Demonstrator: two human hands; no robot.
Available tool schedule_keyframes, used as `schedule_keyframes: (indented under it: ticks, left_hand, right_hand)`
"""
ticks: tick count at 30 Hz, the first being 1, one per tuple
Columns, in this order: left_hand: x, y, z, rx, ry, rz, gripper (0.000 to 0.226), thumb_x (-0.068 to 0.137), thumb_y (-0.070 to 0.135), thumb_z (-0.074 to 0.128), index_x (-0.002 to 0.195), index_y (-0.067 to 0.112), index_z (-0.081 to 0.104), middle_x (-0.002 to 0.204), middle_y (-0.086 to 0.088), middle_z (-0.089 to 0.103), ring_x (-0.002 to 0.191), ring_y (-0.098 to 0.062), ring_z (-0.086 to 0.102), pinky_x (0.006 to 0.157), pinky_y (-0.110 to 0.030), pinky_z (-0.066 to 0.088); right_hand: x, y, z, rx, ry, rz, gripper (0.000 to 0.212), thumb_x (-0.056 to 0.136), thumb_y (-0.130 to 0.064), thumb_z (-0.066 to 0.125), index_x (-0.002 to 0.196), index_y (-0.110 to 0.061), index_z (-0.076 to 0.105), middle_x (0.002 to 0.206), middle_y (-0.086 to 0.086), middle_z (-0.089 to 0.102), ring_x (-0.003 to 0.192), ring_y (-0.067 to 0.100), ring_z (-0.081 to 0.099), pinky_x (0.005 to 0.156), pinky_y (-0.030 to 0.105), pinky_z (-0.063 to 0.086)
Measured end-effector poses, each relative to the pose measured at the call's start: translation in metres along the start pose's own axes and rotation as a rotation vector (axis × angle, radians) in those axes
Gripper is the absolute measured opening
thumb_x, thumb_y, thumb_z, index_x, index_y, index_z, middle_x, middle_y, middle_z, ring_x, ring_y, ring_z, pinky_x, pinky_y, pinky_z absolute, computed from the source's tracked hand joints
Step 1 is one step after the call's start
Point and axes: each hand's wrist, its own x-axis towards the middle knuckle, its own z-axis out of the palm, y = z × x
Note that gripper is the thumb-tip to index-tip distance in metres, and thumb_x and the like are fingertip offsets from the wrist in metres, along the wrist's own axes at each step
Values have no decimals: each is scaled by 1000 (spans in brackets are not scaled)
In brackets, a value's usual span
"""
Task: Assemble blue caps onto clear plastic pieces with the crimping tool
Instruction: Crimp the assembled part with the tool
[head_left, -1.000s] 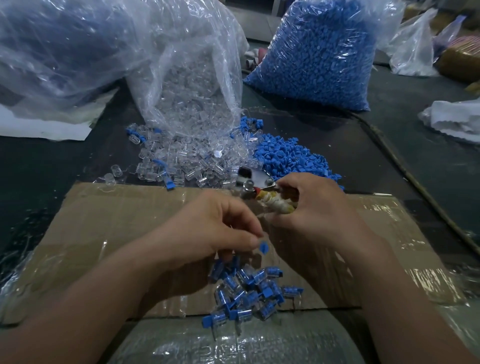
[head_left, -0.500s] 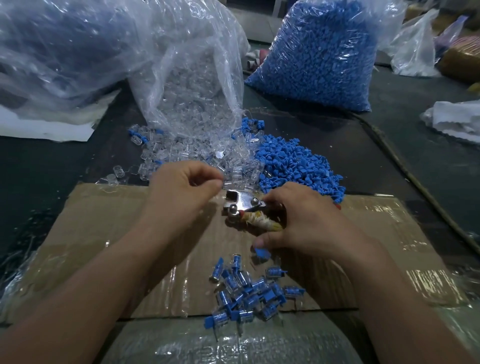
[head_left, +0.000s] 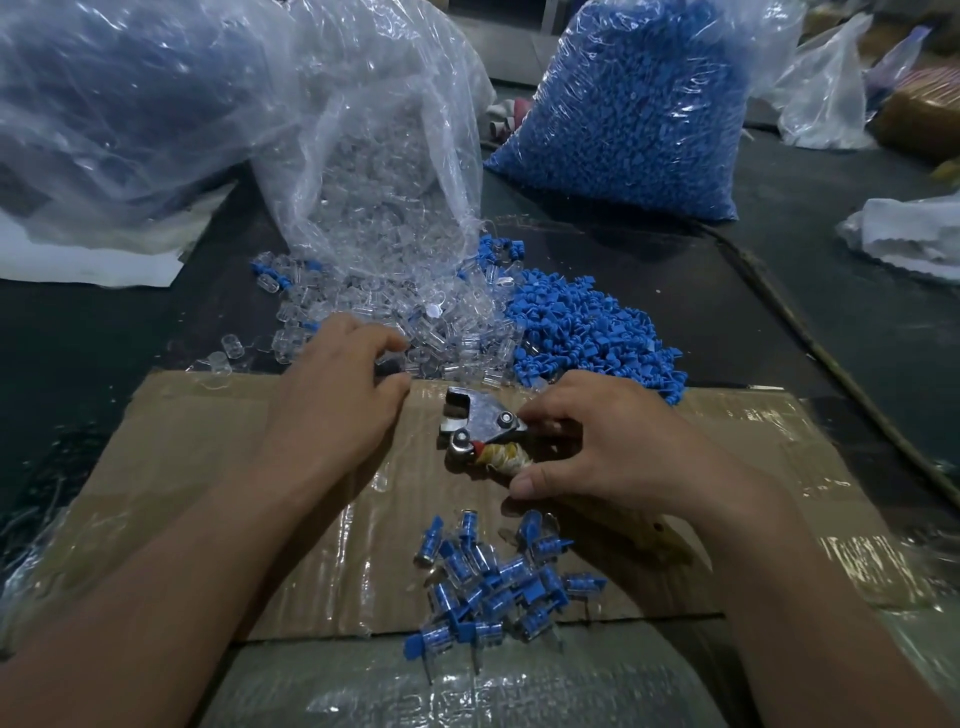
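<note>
My right hand (head_left: 618, 447) grips the taped handle of the metal crimping tool (head_left: 480, 421), whose empty jaws point left over the cardboard sheet (head_left: 171, 447). My left hand (head_left: 332, 400) reaches forward to the near edge of the loose clear plastic pieces (head_left: 431, 332). Its fingertips touch the pile, the thumb stays apart, and I see nothing held in it. A heap of loose blue caps (head_left: 587, 332) lies just right of the clear pieces. Several assembled pieces (head_left: 498, 582), clear with blue caps, lie piled on the cardboard near me.
An open bag of clear pieces (head_left: 374, 156) spills onto the dark table. A full bag of blue caps (head_left: 639, 104) stands at the back right. A big crumpled plastic bag (head_left: 104, 104) fills the back left. White wrapping (head_left: 909, 234) lies at the far right.
My left hand let an assembled piece go above the near pile and moved forward to the clear pieces. My right hand lowered the tool toward the cardboard.
</note>
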Motion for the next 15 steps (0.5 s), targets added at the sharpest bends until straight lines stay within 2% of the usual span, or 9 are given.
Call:
schedule_keyframes:
  ticks: [4, 8, 12, 15]
  left_hand:
    - [0, -3, 0, -3, 17, 26, 29, 85, 30, 62, 113, 23, 59, 100, 8, 36, 92, -6, 36, 82, -25, 29]
    - [0, -2, 0, -79, 93, 30, 25, 82, 28, 66, 104, 17, 63, 99, 3, 51, 85, -7, 44, 79, -24, 32]
    - [-5, 5, -5, -233, 188, 3, 9, 78, 20, 68, 77, 14, 61, 72, 4, 58, 66, -7, 52, 59, -14, 34]
    - [-8, 9, -8, -358, 153, -9, 20, 79, 19, 67, 65, 12, 56, 62, -2, 58, 61, -17, 57, 58, -25, 45]
  right_hand:
    - [0, -2, 1, -2, 16, 3, 70, 59, -69, 62, 119, -34, 54, 97, -16, 45, 92, 5, 43, 72, 25, 35]
    - [3, -4, 2, 6, 54, 35, 65, 59, -70, 61, 112, -33, 58, 89, -20, 42, 85, 3, 43, 66, 23, 35]
    - [4, -2, 1, 22, 59, 53, 64, 59, -70, 59, 110, -32, 58, 89, -21, 43, 85, 2, 44, 69, 25, 37]
    - [3, 0, -2, 137, 96, 54, 62, 57, -73, 54, 103, -32, 59, 87, -22, 45, 81, -4, 44, 66, 19, 35]
